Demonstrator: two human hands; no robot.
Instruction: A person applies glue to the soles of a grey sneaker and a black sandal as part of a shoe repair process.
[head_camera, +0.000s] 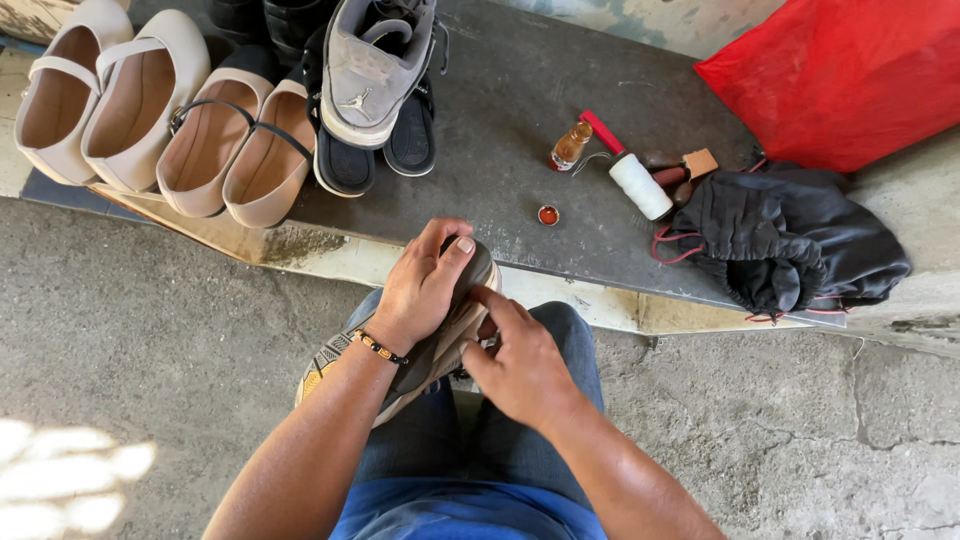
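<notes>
A worn tan and grey sneaker (430, 355) lies across my lap, toe pointing away from me. My left hand (422, 283) wraps over its toe end and grips it. My right hand (520, 365) presses against the shoe's side, the index finger reaching to the edge near the sole. A beaded bracelet (378, 346) circles my left wrist. Whether the right hand holds a small tool is hidden.
On the dark board (500, 120) ahead sit beige flat shoes (150, 110), a grey sneaker (375, 65), a small amber bottle (570, 146), its red cap (548, 215), a white thread spool (641, 184), a black drawstring bag (785, 240) and a red bag (850, 75).
</notes>
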